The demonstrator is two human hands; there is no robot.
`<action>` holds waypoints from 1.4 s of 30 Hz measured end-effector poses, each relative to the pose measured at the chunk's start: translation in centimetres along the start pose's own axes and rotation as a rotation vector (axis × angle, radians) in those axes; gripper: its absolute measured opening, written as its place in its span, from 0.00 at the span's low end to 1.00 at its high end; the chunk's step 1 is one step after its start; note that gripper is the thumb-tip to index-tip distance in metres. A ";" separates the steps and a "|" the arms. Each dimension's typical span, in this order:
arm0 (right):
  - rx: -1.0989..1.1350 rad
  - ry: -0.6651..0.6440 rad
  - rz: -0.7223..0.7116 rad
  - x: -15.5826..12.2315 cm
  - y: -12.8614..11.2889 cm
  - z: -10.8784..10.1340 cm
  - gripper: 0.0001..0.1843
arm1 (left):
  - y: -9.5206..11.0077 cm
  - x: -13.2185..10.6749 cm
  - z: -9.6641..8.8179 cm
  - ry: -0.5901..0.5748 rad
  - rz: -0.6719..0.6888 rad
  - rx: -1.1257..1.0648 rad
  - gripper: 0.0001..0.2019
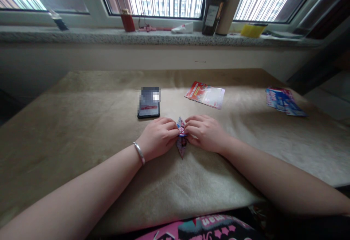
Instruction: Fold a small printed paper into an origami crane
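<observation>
Between my two hands lies a small folded piece of printed paper (pixel 181 146), pointed at its far and near ends, with a raised crease across its middle. My left hand (pixel 161 136), with a silver bracelet at the wrist, pinches its left side. From the right, my right hand (pixel 205 132) holds the other side with fingers curled in. The fingertips hide both side edges of the paper. Just beyond my left hand a phone (pixel 149 110) lies flat on the table, its screen partly blurred out.
On the tan-covered table (pixel 82 141) a red and white printed leaflet (pixel 206 95) lies behind my hands. Several blue and pink printed sheets (pixel 284 101) sit at the far right. A stone windowsill (pixel 95 37) beyond the table carries a dark jar (pixel 212 15) and a yellow object (pixel 252 31).
</observation>
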State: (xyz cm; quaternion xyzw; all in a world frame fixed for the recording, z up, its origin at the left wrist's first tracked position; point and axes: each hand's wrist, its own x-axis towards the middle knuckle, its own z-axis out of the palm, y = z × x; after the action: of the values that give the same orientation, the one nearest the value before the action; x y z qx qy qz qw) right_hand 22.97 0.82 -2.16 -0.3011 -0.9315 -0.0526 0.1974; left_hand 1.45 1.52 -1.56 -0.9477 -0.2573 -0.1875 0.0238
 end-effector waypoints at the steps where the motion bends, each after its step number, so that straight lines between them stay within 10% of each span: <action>1: -0.007 -0.002 0.003 0.0 0.0 0.0 0.08 | 0.0 0.0 0.0 0.002 -0.001 -0.011 0.09; 18: 0.027 -0.018 0.062 0.3 -0.4 0.0 0.05 | 0.3 0.3 0.4 0.018 0.011 0.160 0.09; 42: 0.232 -0.055 0.333 0.7 -0.3 0.5 0.02 | -0.1 0.6 1.2 -0.026 -0.343 -0.293 0.03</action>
State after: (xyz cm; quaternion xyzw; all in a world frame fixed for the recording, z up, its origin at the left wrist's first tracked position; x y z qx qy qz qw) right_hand 22.07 1.06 -2.28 -0.4273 -0.8737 0.0966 0.2113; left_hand 2.31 2.05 -2.45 -0.8858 -0.3847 -0.2120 -0.1498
